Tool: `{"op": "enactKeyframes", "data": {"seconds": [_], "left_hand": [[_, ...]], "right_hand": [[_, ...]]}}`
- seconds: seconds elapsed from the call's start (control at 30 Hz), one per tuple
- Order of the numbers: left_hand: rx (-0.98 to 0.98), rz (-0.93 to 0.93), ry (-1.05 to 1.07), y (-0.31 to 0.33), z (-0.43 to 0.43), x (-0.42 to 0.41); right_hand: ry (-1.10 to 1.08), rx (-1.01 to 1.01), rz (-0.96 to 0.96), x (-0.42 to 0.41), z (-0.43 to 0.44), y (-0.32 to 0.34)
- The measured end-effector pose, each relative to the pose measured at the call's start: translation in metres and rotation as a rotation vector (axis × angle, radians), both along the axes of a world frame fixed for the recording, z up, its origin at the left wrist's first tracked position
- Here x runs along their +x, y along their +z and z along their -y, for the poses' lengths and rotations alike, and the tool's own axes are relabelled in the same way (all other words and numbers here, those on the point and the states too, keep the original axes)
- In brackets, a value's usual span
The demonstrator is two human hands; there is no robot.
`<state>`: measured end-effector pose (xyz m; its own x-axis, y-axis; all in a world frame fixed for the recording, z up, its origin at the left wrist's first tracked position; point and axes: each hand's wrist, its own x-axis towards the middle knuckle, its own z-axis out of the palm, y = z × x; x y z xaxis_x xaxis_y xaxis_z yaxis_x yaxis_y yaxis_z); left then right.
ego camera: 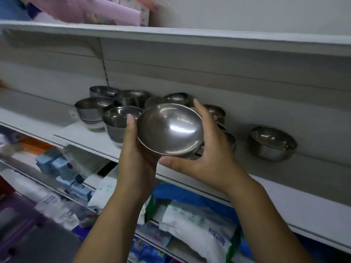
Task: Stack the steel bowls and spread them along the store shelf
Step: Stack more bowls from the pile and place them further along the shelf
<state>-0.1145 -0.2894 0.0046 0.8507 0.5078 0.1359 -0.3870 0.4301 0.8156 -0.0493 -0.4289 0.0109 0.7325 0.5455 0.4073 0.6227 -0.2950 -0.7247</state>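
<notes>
Steel bowl (170, 130): at frame centre, tilted with its hollow toward the camera, above the front edge of the white shelf (91, 137). Left hand (136, 154): cups the bowl's 8 o'clock side, fingers beneath. Right hand (210, 149): grips the rim, thumb at 6 o'clock, fingers over 2 o'clock. Cluster of steel bowls (114, 109): on the shelf at 10 o'clock, some stacked. Lone steel bowl (272, 143): at 3 o'clock, well apart. Packaged goods (193, 221): lower shelf, 6 o'clock.
</notes>
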Motion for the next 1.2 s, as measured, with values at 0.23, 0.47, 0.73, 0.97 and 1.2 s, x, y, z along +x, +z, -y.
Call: {"op": "enactKeyframes", "data": {"seconds": [0.23, 0.47, 0.73, 0.97, 1.2], "left_hand": [[-0.03, -0.056, -0.075, -0.006, -0.055, 0.0], [-0.099, -0.146, -0.092, -0.013, -0.065, 0.01], [-0.051, -0.172, -0.157, -0.017, -0.054, 0.02], [-0.038, -0.214, -0.232, -0.019, -0.048, 0.022], [-0.023, -0.218, -0.251, -0.026, -0.052, 0.023]], "right_hand": [[0.04, -0.108, 0.072, 0.006, -0.042, 0.001], [-0.415, 0.071, 0.172, 0.052, -0.009, 0.01], [-0.587, -0.477, -0.219, 0.1, 0.007, 0.023], [-0.571, -0.439, -0.245, 0.088, 0.006, 0.026], [-0.183, -0.221, -0.152, 0.024, 0.026, 0.016]]}}
